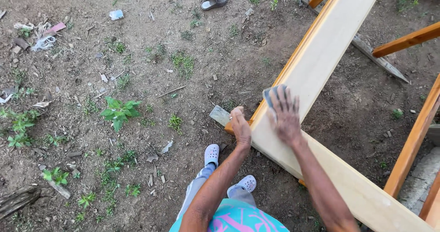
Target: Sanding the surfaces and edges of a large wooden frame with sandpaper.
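A: What is near?
B: Two feet in pale clogs (211,154) on the dirt. The left hand (240,127) curls around the edge of a long pale wooden board (321,53).

A: And the right hand (285,116)?
B: It lies flat with fingers spread, pressing a grey sanding pad (270,94) on the board. The pad is mostly hidden and blurry.

A: Far away?
B: A grey shoe (214,1).

Bare dirt ground (151,76) in daylight, dotted with weeds (119,112), litter and a stray sandal (214,1).
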